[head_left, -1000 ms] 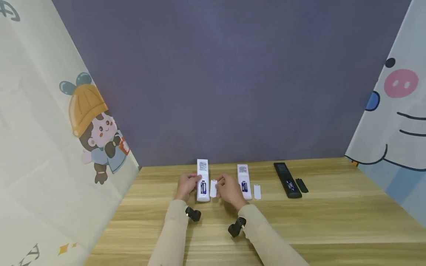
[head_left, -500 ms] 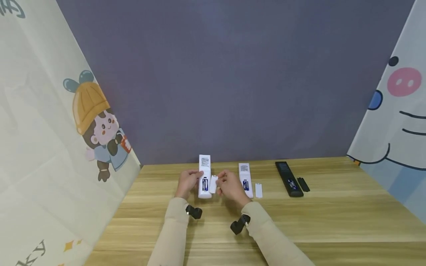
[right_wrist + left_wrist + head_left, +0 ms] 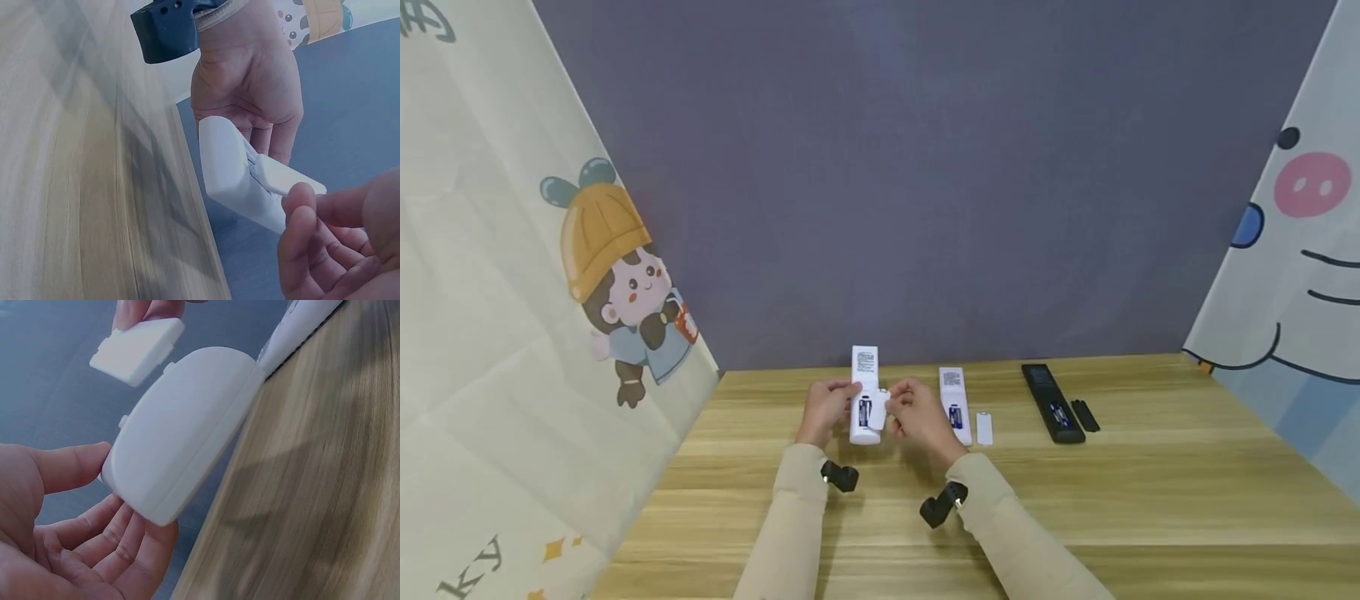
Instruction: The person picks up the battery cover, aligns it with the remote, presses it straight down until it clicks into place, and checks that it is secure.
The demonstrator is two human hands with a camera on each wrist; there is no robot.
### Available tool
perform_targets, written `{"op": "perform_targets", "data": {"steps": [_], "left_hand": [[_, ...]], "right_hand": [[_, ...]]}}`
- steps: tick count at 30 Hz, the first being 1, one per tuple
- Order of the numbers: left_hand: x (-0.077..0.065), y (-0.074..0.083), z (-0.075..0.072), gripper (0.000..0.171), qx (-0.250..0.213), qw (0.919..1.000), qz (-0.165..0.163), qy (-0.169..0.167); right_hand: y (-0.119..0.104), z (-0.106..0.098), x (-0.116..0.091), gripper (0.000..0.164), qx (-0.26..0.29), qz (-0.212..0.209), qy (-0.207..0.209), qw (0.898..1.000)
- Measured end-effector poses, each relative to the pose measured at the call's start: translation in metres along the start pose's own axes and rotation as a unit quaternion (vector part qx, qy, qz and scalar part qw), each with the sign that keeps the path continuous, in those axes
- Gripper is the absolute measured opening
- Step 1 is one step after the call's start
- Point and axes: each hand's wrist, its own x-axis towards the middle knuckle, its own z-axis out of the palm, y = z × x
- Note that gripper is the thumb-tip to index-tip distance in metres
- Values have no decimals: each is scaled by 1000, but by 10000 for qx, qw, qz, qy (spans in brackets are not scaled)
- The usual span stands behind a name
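Note:
A white remote control [image 3: 865, 375], back side up with its battery bay uncovered, is held by my left hand [image 3: 826, 408]. In the left wrist view the thumb lies on one edge of the remote [image 3: 181, 431] and the fingers curl beneath it. Batteries [image 3: 865, 412] sit in the bay, partly covered from above. My right hand [image 3: 921, 417] pinches a small white battery cover [image 3: 878, 410] between thumb and fingertips. This cover overlaps the right side of the bay, tilted; in the right wrist view the cover [image 3: 284, 175] stands just over the remote [image 3: 231, 169].
To the right lies a second white remote [image 3: 953, 387] with batteries showing, its white cover [image 3: 984, 428] beside it. Farther right are a black remote [image 3: 1045, 392] with batteries showing and a black cover [image 3: 1085, 415]. All rest on a wooden table [image 3: 880, 533] before a dark grey wall [image 3: 925, 183].
The right hand has brought the white cover leftward, from beside the remote to over its battery bay. The left hand has lifted the remote slightly and keeps its hold.

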Motion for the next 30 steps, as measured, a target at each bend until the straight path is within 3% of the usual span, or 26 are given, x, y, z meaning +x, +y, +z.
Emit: {"op": "perform_targets", "data": {"steps": [15, 30], "left_hand": [[-2, 2, 0, 30, -33, 9998, -20, -217], [-2, 13, 15, 33, -156, 9993, -108, -332]], "right_hand": [[-3, 2, -3, 16, 225, -205, 5, 9995], [-7, -13, 2, 15, -32, -359, -146, 9992]]}}
